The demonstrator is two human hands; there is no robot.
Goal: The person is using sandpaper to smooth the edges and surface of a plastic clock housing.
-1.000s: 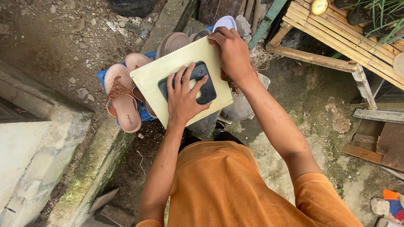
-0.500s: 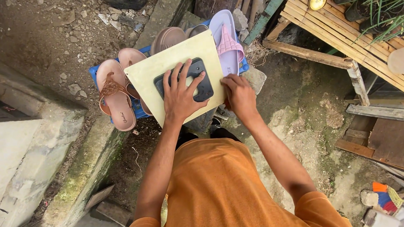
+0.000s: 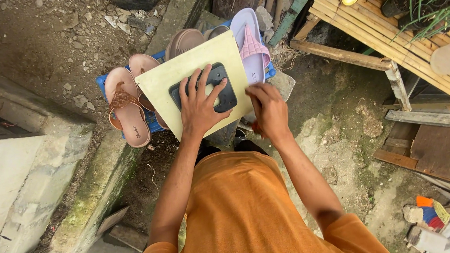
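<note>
Pale yellow-green board [image 3: 192, 77] in the head view, lying tilted over a blue crate [image 3: 156, 119] and covering part of the footwear on it. Dark rectangular pad [image 3: 222, 93] flat on the board's middle, rounded at the corners, its long side running with the board's tilt. Left hand [image 3: 199, 105] pressed down on the pad, fingers spread and straight, palm near the board's lower edge; open, gripping nothing, only pressing. Right hand [image 3: 267, 109] just beside the board's right edge, fingers curled inward with the tips together near the pad's right end; closed loosely, whether pinching anything small cannot be told. Orange shirt [image 3: 249, 211] filling the lower middle, both bare forearms reaching up from it.

Tan sandal [image 3: 126, 113] on the crate left of the board, strap uppermost, a second one beside it half hidden under the board's corner. Brown shoe [image 3: 183, 41] peeking out above the board's top edge. Lilac slipper [image 3: 252, 44] with a pink strap at the upper right, touching the board's corner. Concrete ledge [image 3: 81, 193] with green moss along the left. Bamboo rack [image 3: 382, 28] at the upper right, potted green plants [image 3: 422, 1] on it. Bare dirt and stones around.
</note>
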